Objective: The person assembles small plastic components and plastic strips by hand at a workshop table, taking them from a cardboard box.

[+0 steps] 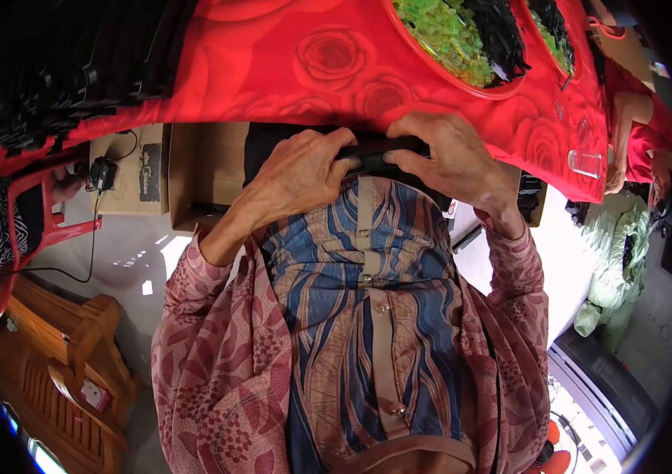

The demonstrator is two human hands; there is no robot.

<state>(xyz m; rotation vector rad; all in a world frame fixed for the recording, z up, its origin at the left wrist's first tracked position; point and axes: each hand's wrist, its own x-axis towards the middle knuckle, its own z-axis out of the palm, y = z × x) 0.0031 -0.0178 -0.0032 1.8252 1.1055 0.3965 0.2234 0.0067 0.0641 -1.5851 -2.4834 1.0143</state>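
Observation:
A narrow black plastic piece (373, 163) is held level at the table's near edge, just in front of my body. My left hand (302, 168) has its thumb and curled fingers closed on the left end. My right hand (453, 159) grips the other end, thumb on the near side and fingers bent over the far side. The fingers cover both ends, so its exact kind cannot be made out. Beyond my right hand, a red round tray (413, 46) on the table holds translucent yellow-green pieces (448, 43) and small black parts (502, 39).
Long black parts (91, 67) are stacked on the red rose-patterned tablecloth (272, 87) at left. Cardboard boxes (205, 166) stand under the table edge. A red plastic stool (43, 213) and a wooden chair (67, 363) are at left. Another person (640, 118) in red is at far right.

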